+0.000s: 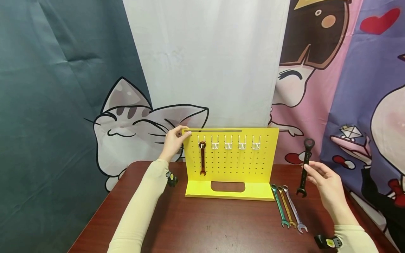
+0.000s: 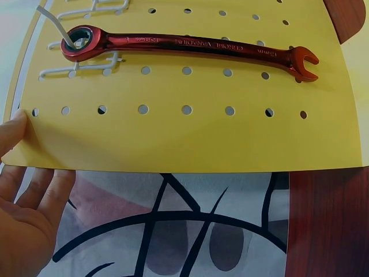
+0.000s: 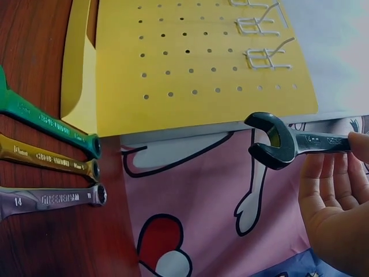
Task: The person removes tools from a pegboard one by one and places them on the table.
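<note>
My left hand (image 1: pixel 173 142) pinches the upper left corner of a yellow pegboard (image 1: pixel 234 168), thumb on the front and fingers behind the edge. From the leftmost white hook hangs a red combination wrench (image 1: pixel 203 160), ring end up; the left wrist view shows the hook through its ring. My right hand (image 1: pixel 326 182) holds a black combination wrench (image 1: pixel 305 167) by its shank, upright above the table, right of the board. Its open jaw points down in the head view. Below it on the table lie a green wrench (image 1: pixel 280 205), a gold wrench (image 1: pixel 287 208) and a silver wrench (image 1: pixel 295 209).
Several white hooks (image 1: pixel 242 143) without tools run along the board's upper part, right of the red wrench. The board's base (image 1: pixel 202 191) stands on the dark red-brown table (image 1: pixel 209 225). A cartoon-printed curtain (image 1: pixel 215 63) hangs close behind the table.
</note>
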A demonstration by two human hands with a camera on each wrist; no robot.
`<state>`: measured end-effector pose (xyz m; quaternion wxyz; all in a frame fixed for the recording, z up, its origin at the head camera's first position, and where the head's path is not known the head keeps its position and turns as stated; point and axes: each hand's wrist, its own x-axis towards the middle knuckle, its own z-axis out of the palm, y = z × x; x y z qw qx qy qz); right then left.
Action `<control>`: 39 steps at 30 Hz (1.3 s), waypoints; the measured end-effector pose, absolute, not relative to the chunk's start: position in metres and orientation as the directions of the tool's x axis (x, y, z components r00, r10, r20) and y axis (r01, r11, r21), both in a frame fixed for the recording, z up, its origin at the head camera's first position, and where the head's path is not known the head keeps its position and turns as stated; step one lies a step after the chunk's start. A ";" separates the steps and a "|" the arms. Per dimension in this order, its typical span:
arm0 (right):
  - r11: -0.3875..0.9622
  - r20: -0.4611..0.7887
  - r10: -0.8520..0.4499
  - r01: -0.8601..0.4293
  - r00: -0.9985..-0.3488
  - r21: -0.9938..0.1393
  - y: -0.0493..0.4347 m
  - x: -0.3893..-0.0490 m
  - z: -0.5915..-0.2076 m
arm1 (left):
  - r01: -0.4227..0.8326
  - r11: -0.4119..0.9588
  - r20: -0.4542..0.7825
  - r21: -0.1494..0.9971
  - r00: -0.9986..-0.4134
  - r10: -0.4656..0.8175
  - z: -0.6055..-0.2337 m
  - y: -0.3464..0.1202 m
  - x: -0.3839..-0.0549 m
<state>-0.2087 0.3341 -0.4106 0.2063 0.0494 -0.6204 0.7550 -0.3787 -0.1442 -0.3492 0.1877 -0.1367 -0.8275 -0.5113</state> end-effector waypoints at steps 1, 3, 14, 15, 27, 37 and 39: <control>-0.147 0.332 0.250 -0.375 -0.909 -0.916 0.335 -0.209 -0.411 | 0.418 0.439 0.450 0.796 -0.892 0.034 -0.349 -0.144 -0.379; -0.153 0.333 0.249 -0.377 -0.909 -0.914 0.336 -0.209 -0.410 | 0.417 0.437 0.448 0.797 -0.893 0.034 -0.350 -0.145 -0.379; -0.199 0.337 0.233 -0.384 -0.912 -0.901 0.339 -0.208 -0.409 | 0.419 0.436 0.451 0.796 -0.892 0.033 -0.349 -0.145 -0.378; -0.205 0.338 0.232 -0.385 -0.912 -0.900 0.339 -0.208 -0.409 | 0.416 0.435 0.448 0.798 -0.894 0.033 -0.349 -0.145 -0.378; -0.223 0.327 0.220 -0.374 -0.919 -0.900 0.343 -0.211 -0.412 | 0.407 0.426 0.436 0.808 -0.899 0.030 -0.350 -0.146 -0.378; -0.081 0.264 0.252 -0.293 -0.931 -0.953 0.356 -0.217 -0.427 | 0.419 0.425 0.449 0.802 -0.893 0.033 -0.348 -0.146 -0.377; -0.042 0.237 0.259 -0.256 -0.936 -0.966 0.360 -0.218 -0.432 | 0.422 0.426 0.451 0.800 -0.892 0.037 -0.348 -0.145 -0.377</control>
